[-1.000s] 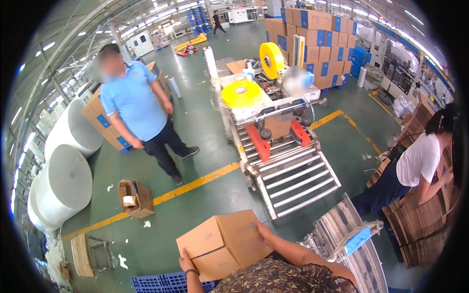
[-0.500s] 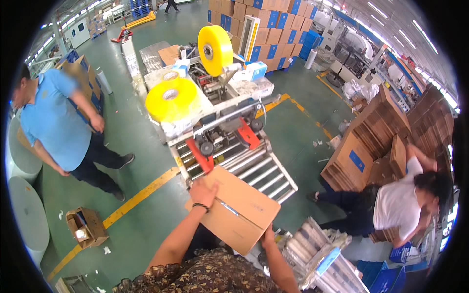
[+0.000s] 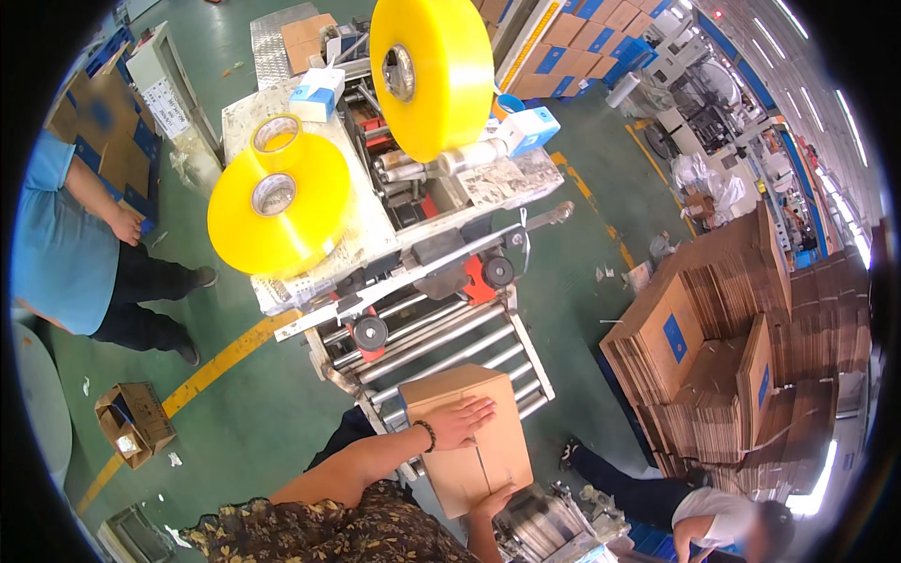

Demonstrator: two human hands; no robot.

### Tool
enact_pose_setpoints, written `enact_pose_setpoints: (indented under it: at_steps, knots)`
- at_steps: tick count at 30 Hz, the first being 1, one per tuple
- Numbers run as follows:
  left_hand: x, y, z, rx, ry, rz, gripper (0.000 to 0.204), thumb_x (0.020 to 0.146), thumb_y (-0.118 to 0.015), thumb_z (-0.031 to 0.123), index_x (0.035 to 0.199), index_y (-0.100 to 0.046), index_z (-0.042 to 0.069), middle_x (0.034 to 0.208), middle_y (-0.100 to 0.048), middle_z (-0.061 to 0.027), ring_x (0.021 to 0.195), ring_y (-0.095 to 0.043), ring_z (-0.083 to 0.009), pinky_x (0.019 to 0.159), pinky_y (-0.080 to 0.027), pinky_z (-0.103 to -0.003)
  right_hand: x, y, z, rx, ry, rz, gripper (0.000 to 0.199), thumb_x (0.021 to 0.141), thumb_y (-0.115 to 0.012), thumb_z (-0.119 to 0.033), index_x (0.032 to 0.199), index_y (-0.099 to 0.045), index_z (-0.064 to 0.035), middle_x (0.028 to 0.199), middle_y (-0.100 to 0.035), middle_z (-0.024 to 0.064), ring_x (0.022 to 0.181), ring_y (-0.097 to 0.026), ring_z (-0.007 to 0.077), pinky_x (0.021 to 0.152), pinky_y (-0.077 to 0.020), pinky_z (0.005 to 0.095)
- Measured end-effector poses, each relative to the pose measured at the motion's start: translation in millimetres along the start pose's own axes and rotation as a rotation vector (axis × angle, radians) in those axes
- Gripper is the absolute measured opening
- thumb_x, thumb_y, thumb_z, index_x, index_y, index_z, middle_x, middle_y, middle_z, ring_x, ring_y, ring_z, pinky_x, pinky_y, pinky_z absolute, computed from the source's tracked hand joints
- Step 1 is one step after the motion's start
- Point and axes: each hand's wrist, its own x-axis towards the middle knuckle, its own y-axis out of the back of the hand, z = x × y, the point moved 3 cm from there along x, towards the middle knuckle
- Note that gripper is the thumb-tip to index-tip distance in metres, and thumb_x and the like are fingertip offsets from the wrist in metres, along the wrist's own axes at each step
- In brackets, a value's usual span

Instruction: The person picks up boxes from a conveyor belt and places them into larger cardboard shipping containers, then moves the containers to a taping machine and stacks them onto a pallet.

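A brown cardboard box [image 3: 507, 448] sits at the near end of a roller conveyor [image 3: 460, 344], its top flaps closed along a seam. My left hand [image 3: 460, 422] lies flat on the top, fingers stretched out, with a dark beaded bracelet on the wrist. At the box's near right corner my right hand [image 3: 493, 505] grips the edge; some of its fingers are hidden. Beyond the rollers stands a carton taping machine [image 3: 427, 258] with black wheels on red arms. A large yellow tape roll [image 3: 436, 80] is mounted upright on it.
More yellow tape rolls [image 3: 282, 206] lie on the machine's left side. A co-worker in a blue shirt [image 3: 66, 244] stands at left; another in a white top [image 3: 723, 516] bends at lower right. Flattened cartons [image 3: 694, 375] are stacked at right. An open carton [image 3: 136, 424] is on the floor.
The box has turned and now rests squarer to the rollers. My left hand has moved from its far edge to flat on top. The white-topped co-worker has moved lower in view.
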Motion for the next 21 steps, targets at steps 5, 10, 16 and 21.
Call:
enact_pose_setpoints:
  at_steps: [5,10,16,21]
  knots:
    - [28,11,-46,-0.015,-0.032,0.048,0.086,0.085,-0.059,0.047,0.148,-0.026,-0.002,0.158,-0.02,-0.0161,0.147,-0.016,-0.028,0.121,-0.009,-0.042,19,-41,-22,-0.295,0.153,0.164,0.08,0.098,-0.035,-0.059,0.132,-0.039,0.0132,0.121,-0.053,0.0342,0.102,-0.059,0.0411,0.088,-0.0495,0.0483]
    - [48,30,-82,-0.054,0.008,0.13,0.088,0.084,-0.062,0.044,0.149,-0.023,-0.001,0.159,-0.017,-0.0163,0.148,-0.012,-0.0288,0.121,-0.008,-0.044,127,-60,23,-0.782,0.454,0.168,0.064,0.102,-0.037,-0.041,0.142,-0.029,0.009,0.123,-0.055,0.0323,0.1,-0.063,0.0401,0.087,-0.0526,0.0437]
    - [1,17,-93,-0.095,0.251,0.23,0.073,0.08,-0.06,0.043,0.142,-0.042,0.01,0.158,-0.026,-0.0105,0.149,-0.008,-0.0308,0.119,-0.003,-0.054,62,-180,-44,-0.844,0.998,-0.181,0.062,0.102,-0.039,-0.04,0.141,-0.032,0.0071,0.122,-0.056,0.0291,0.099,-0.063,0.0372,0.086,-0.0524,0.0428]
    - [-102,-49,-2,-0.064,0.371,0.311,0.062,0.078,-0.064,0.038,0.133,-0.051,0.012,0.152,-0.034,-0.0163,0.14,-0.03,-0.0369,0.113,-0.025,-0.051,-24,-241,-60,-0.774,1.369,-0.697,0.06,0.101,-0.041,-0.039,0.14,-0.034,0.0055,0.122,-0.057,0.0265,0.098,-0.063,0.0348,0.085,-0.0522,0.0422]
